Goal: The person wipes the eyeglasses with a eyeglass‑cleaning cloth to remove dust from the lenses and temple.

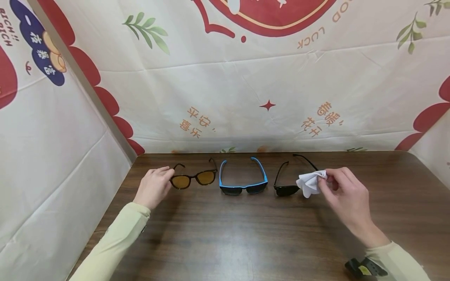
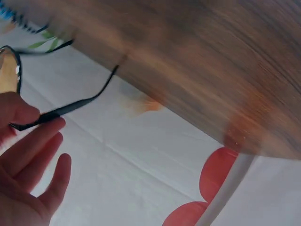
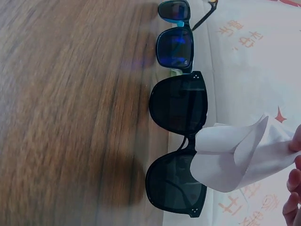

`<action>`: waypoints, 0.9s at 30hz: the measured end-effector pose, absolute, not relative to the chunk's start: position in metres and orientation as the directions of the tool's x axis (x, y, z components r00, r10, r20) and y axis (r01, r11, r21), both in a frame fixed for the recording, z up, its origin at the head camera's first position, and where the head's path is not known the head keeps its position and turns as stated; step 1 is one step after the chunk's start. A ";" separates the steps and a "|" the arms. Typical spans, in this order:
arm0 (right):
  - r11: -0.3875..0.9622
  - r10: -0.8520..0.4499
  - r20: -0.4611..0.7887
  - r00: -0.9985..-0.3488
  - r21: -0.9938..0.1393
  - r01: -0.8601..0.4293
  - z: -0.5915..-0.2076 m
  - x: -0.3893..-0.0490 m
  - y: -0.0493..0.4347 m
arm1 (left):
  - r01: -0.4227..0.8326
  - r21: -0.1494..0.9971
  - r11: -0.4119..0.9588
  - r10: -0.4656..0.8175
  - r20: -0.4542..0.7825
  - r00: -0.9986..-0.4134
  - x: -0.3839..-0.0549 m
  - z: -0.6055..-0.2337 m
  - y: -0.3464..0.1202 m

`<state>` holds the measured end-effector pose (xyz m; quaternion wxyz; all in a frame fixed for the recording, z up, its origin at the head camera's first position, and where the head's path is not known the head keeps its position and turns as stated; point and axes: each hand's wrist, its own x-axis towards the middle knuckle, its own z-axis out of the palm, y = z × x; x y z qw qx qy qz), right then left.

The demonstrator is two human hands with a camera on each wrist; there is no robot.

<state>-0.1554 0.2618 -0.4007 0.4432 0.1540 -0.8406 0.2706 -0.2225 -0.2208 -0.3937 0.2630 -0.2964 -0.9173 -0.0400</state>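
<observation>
My left hand (image 1: 155,186) pinches the temple of the amber-lensed glasses (image 1: 181,182) near the hinge, thumb against fingers; the left wrist view shows the dark temple arm (image 2: 77,104) extending past the fingertips. Between thumb and fingers of my right hand (image 1: 346,193) hangs a white cloth (image 1: 310,183). It droops in front of the black sunglasses (image 3: 178,103) and hides one lens in the head view. In the right wrist view, the cloth's edge overlaps the bridge and part of the nearer lens; whether it touches cannot be told.
Blue-and-black sunglasses (image 1: 243,188) stand in the middle of the row, temples pointing back. All lie on a dark wooden table (image 1: 225,234). A printed white backdrop (image 1: 225,97) rises behind the table's far edge, and another white sheet (image 1: 63,164) borders its left side.
</observation>
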 end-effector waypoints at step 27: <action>0.775 -0.035 0.811 -0.584 -0.346 -0.528 -0.403 -0.158 0.260 | 0.513 -0.169 0.842 0.540 0.248 -0.804 -0.232 -0.409 -0.202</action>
